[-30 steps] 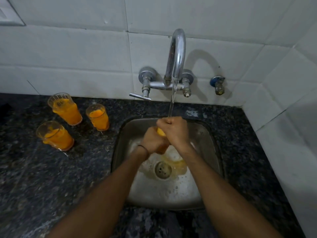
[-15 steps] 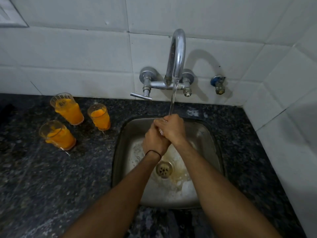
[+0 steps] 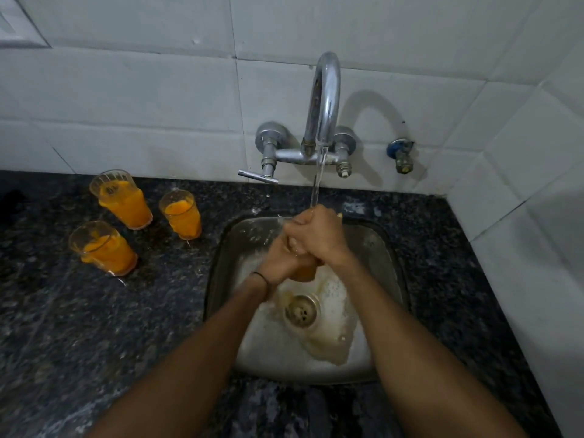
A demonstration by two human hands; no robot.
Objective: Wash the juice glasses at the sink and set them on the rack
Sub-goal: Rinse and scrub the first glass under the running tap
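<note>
While wet and clasped between both hands, prone to slipping: glass [image 3: 305, 271] over sink [image 3: 384, 248].
Left hand [image 3: 281, 263] curled round lower body, right hand [image 3: 317, 233] wrapped over top, only orange base showing below the fingers, under tap [image 3: 325, 99] stream. Farther left, three full glasses [image 3: 124, 200] on counter [image 3: 94, 327], unwashed; no rack in view.

A blue-capped valve [image 3: 400, 154] sticks out of the white tiled wall [image 3: 126, 99].

Both hands [image 3: 308, 245] grip juice glass [image 3: 306, 272] under tap stream [image 3: 318, 175].
</note>
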